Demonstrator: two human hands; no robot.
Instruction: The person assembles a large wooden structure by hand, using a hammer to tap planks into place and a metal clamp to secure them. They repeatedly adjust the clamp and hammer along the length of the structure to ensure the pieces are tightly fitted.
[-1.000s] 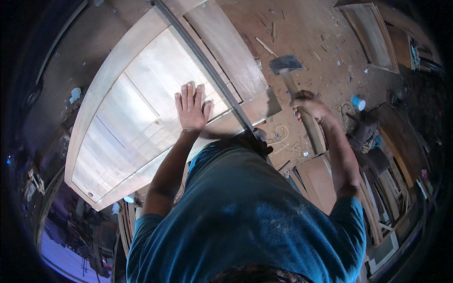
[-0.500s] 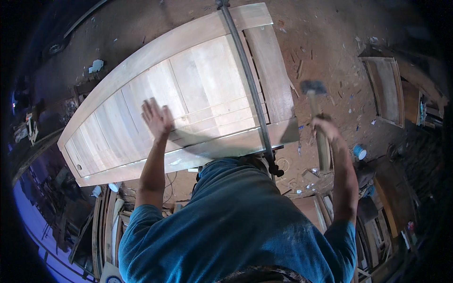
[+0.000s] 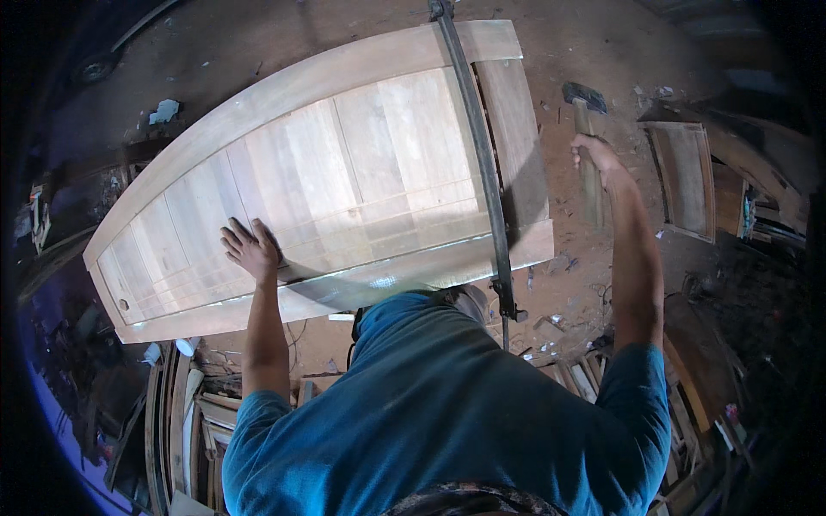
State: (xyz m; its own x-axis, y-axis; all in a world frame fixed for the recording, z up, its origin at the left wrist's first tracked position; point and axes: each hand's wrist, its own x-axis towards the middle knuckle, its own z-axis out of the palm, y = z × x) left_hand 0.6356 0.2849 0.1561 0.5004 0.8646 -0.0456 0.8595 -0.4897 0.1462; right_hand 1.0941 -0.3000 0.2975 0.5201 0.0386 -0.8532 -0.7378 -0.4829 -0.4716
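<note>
A large pale wooden door (image 3: 301, 163) with one curved long edge lies before me, its boards framed by rails. My left hand (image 3: 251, 249) rests on its near left part, palm down, fingers spread, holding nothing. Across the right end of the door runs a dark metal bar clamp (image 3: 479, 129), its screw end at the near edge. Beyond the door's right end, my right hand (image 3: 595, 155) grips a hammer (image 3: 591, 193) by its wooden handle. The dark, blocky hammer head points away from me, apart from the door.
A small framed wooden panel (image 3: 681, 179) leans at the right among other boards. Lengths of timber (image 3: 176, 413) are stacked near my left side, and more lie on the near right. Wood scraps dot the brown dirt floor (image 3: 585, 284).
My right hand has moved the hammer farther away from me. My left hand has slid left and nearer across the door. The whole view has shifted slightly.
</note>
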